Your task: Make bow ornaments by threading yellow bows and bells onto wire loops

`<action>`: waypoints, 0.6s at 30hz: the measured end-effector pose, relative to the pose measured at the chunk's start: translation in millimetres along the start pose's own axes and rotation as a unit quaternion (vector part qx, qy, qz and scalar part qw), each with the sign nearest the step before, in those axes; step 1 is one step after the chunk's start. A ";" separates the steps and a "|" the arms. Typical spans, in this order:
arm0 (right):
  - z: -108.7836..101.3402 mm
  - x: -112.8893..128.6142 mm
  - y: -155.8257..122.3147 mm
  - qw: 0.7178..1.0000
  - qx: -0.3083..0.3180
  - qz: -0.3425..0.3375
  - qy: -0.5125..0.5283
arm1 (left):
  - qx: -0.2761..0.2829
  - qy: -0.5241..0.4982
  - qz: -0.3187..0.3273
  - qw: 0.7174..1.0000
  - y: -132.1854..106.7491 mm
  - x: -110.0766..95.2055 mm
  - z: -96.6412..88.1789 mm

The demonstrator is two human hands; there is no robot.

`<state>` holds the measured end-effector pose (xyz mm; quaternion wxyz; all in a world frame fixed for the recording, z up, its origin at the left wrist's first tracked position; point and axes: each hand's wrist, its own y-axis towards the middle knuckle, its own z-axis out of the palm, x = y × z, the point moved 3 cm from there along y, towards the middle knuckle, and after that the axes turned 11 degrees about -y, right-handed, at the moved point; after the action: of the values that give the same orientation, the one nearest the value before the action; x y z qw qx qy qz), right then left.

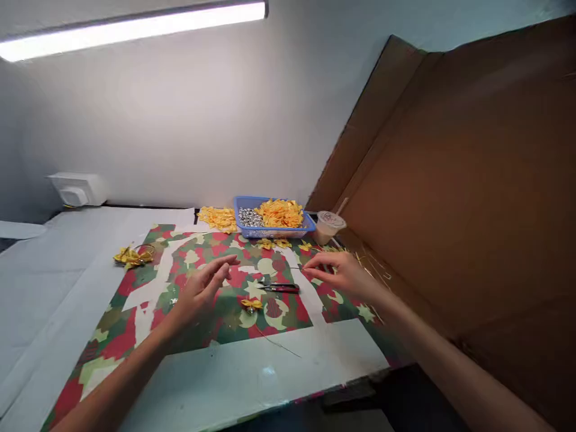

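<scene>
My right hand (339, 273) pinches a thin wire (294, 268) between thumb and fingertips; the wire points left above the patterned paper. My left hand (202, 285) hovers to the left with its fingers apart and nothing in them. Between the hands lie small thread snips (281, 288) with dark handles. Nearer to me rests a yellow ribbon flower (251, 304) with a silvery centre, and a thin stem (279, 344) trails from it toward the front right. Several more yellow flowers (266, 243) lie in front of the basket.
A blue basket (245, 232) at the back holds silver beads (250, 217) and yellow ribbon pieces (279, 213). Another yellow pile (218, 218) lies beside it. A lidded cup (330, 227) with a straw stands right. Cardboard (450, 180) walls the right side. A yellow bunch (133, 257) sits far left.
</scene>
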<state>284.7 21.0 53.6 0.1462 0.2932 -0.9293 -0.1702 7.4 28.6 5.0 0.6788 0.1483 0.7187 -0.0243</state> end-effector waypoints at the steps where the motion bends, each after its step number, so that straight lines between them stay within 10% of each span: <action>1: 5.4 9.7 4.3 0.999 -0.028 -0.034 0.001 | 0.031 -0.035 -0.038 0.998 1.8 0.3 0.5; 10: 40.1 59.4 30.4 0.970 -0.195 -0.148 -0.006 | 0.197 -0.170 -0.181 0.948 -4.6 2.4 5.7; 18: 57.1 51.5 34.6 0.974 -0.203 -0.102 -0.014 | 0.139 -0.112 -0.163 0.970 -3.0 1.0 3.2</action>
<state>205.9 30.2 25.0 0.1712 0.3479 -0.8427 -0.3736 9.7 25.2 3.3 0.7148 0.1184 0.6420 -0.2508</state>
